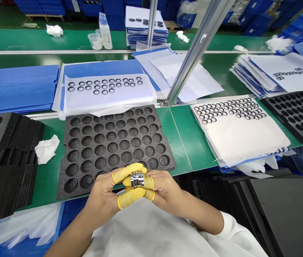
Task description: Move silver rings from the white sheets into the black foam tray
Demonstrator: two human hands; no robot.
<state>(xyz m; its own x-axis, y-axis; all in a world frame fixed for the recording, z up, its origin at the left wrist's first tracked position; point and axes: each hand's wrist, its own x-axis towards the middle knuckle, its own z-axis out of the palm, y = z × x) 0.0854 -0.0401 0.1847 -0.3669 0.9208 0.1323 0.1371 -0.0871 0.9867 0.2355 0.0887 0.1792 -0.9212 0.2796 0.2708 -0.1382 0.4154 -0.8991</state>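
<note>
Left hand (100,196) and right hand (164,189), wearing yellow finger cots (126,172), grasp a stack of metal rings (137,179) at lower center, just above a black foam tray (119,113).

We see a green tabletop (186,142) carrying a holed foam tray (114,142) at 11 o'clock, a foam stack (6,160) at 9, a white rag (46,149) between them, a paper stack (239,132) at 2, and a black tray (293,114) at 3.
</note>
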